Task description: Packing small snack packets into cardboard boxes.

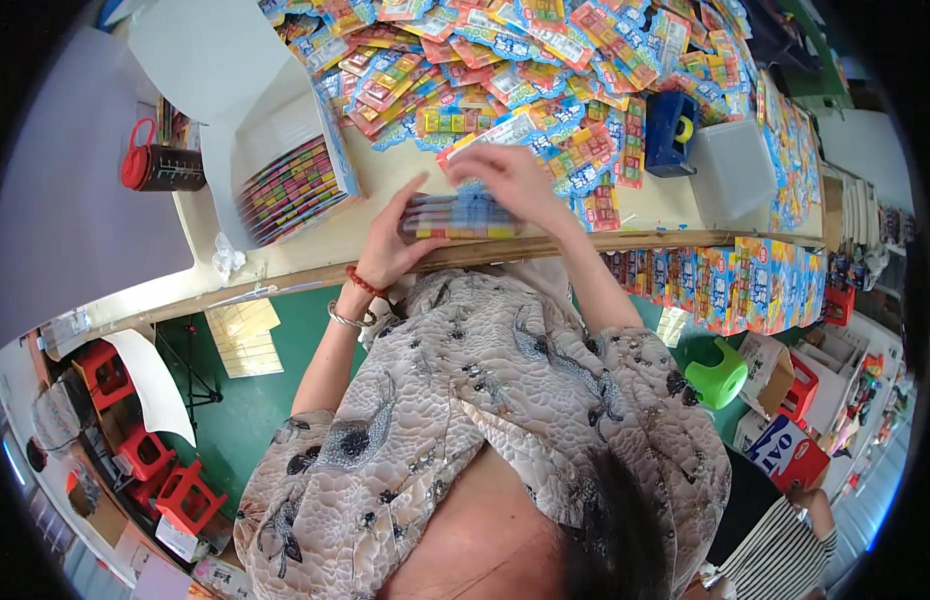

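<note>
My left hand [390, 240] is closed round the left end of a small stack of candy blister packs [455, 218] at the table's near edge. Thumb in front and fingers behind, it keeps the stack on its side. Over the stack's right part hovers my right hand [510, 185], its fingers bent and smeared by motion. A blurred blue patch of packaging shows just below those fingers; whether they grip it is unclear. Beyond both hands spreads a big loose heap of blister packs [465, 120] on blue and red cards. Left of my hands, an open white carton [220, 150] holds a row of packs.
A dark cup with a red lid [163, 165] and crumpled tissue [227, 257] are at the left. On the right stand a blue tape dispenser [670, 135] and a translucent bin [735, 170]. Filled display boxes [765, 285] line the table's front. Another person's striped sleeve [780, 550] shows lower right.
</note>
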Demonstrator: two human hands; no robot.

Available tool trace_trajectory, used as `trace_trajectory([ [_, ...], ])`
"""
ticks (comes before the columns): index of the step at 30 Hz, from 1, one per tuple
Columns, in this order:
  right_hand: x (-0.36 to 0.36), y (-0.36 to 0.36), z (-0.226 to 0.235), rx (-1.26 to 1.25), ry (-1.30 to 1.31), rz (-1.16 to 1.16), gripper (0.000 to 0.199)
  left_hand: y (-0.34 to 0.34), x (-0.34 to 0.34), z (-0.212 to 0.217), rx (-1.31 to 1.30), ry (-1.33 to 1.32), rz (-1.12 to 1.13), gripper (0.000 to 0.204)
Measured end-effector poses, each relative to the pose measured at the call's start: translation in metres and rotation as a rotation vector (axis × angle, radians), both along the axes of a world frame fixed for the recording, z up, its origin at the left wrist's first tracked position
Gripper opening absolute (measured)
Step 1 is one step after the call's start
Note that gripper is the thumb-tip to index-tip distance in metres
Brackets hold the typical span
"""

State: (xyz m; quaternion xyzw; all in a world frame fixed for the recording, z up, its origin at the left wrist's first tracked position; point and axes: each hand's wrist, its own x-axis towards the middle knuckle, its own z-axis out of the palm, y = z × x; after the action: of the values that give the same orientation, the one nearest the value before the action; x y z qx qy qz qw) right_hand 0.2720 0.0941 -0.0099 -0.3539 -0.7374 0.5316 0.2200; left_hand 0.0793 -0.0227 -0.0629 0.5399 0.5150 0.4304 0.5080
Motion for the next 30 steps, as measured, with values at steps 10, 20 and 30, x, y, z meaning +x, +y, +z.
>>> trace_trajectory([
  [10, 0.031, 0.035, -0.005, 0.726, -0.849, 0.317, 0.095, -0.003, -0.014, 0.008, -0.011, 0.040, -0.054, 0.053],
  [20, 0.024, 0.040, -0.013, 0.742, -0.597, 0.207, 0.072, -0.006, -0.012, 0.004, 0.047, 0.083, -0.030, 0.049],
  [30, 0.009, 0.074, -0.003, 0.617, -0.100, -0.092, 0.014, -0.004, -0.010, 0.000, 0.338, 0.350, -0.030, 0.057],
])
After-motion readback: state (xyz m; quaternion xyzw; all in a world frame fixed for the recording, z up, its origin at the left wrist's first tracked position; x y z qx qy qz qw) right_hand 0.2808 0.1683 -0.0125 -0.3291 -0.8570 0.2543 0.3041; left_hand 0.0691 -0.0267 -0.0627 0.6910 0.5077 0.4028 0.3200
